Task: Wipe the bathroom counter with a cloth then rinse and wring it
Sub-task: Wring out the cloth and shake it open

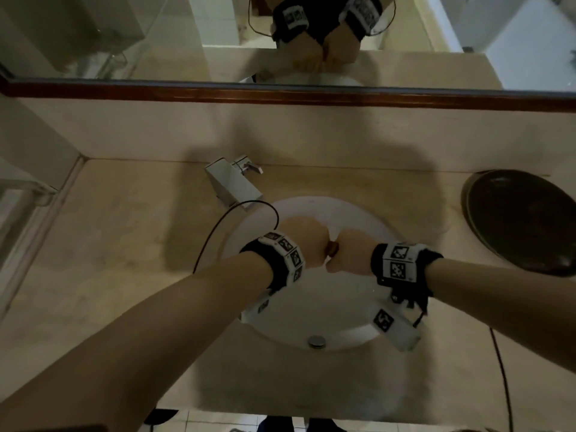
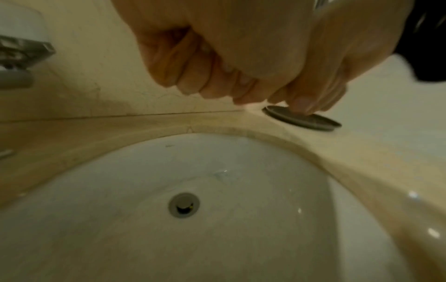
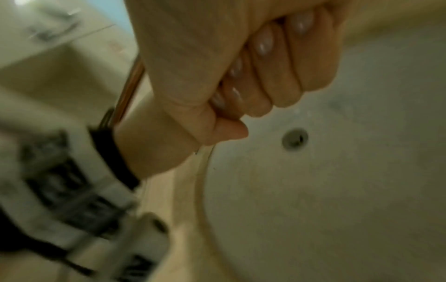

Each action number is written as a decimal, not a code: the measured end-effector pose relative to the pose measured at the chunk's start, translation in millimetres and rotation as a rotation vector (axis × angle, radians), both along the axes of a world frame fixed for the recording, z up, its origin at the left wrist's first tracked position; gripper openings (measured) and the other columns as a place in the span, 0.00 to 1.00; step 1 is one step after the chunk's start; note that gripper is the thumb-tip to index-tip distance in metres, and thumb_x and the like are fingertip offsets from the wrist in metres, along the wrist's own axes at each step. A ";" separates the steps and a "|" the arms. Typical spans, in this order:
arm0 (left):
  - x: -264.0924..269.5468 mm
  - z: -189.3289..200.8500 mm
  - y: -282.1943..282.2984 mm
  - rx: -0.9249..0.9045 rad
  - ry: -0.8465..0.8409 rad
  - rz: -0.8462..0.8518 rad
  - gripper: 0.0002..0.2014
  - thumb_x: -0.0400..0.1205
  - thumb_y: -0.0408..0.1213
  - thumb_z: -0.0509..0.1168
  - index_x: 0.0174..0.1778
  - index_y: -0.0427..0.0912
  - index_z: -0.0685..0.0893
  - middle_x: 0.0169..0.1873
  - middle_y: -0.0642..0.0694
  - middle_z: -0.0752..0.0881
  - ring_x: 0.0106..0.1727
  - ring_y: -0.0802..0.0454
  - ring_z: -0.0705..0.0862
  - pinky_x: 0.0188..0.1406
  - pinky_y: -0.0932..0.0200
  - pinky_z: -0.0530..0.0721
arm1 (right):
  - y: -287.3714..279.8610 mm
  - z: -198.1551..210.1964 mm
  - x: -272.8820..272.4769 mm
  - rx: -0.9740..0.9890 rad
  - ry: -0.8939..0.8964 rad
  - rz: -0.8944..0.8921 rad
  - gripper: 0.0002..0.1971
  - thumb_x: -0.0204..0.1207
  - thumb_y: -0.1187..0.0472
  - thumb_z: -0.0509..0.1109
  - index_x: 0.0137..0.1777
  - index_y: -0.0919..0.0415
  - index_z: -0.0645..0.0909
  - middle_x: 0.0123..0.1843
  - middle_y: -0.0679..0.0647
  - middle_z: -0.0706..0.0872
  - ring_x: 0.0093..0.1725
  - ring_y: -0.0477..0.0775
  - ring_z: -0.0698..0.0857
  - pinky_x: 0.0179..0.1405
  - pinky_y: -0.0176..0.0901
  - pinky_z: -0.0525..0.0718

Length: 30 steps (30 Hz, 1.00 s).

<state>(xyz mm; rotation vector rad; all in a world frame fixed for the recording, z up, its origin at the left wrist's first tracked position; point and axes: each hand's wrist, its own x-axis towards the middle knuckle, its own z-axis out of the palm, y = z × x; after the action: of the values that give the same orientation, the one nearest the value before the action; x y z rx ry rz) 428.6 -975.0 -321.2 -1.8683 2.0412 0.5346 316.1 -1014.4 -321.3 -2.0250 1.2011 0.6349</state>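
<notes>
Forearms nearest; left hand (image 1: pixel 307 244) and right hand (image 1: pixel 349 255) fisted round brown cloth (image 1: pixel 332 248) above sink (image 1: pixel 352 213). Wringing step; next, opposite twists.

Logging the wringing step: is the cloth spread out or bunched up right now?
Bunched up. Only a small brown bit of the cloth shows between the left hand and right hand, fists pressed together over the sink.
</notes>
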 end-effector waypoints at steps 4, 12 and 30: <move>8.7 2.9 -1.2 -0.053 -0.106 -0.220 0.12 0.81 0.43 0.60 0.38 0.45 0.86 0.20 0.50 0.75 0.20 0.53 0.71 0.19 0.63 0.63 | 15.8 -3.5 -7.7 0.528 -0.256 -0.531 0.22 0.69 0.71 0.67 0.21 0.53 0.61 0.20 0.52 0.62 0.17 0.50 0.58 0.21 0.36 0.59; 16.3 16.3 2.2 -0.123 -0.063 -0.261 0.10 0.80 0.42 0.57 0.35 0.47 0.80 0.21 0.50 0.73 0.24 0.48 0.76 0.26 0.60 0.74 | 4.6 17.5 -15.9 0.847 -0.348 -0.544 0.20 0.79 0.48 0.59 0.30 0.60 0.74 0.19 0.49 0.61 0.17 0.47 0.57 0.20 0.32 0.54; 46.3 23.5 5.1 0.603 0.845 0.394 0.13 0.83 0.38 0.66 0.58 0.32 0.82 0.47 0.45 0.87 0.55 0.45 0.85 0.61 0.46 0.84 | -20.1 31.3 -18.7 -0.680 -0.148 1.152 0.14 0.85 0.52 0.57 0.62 0.61 0.70 0.46 0.57 0.85 0.38 0.61 0.84 0.36 0.52 0.83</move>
<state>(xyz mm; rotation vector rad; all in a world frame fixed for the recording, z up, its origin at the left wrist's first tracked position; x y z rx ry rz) 474.9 -969.9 -297.7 -1.7832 1.5567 2.0585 297.4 -1034.5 -290.0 -3.2403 -0.0031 0.5800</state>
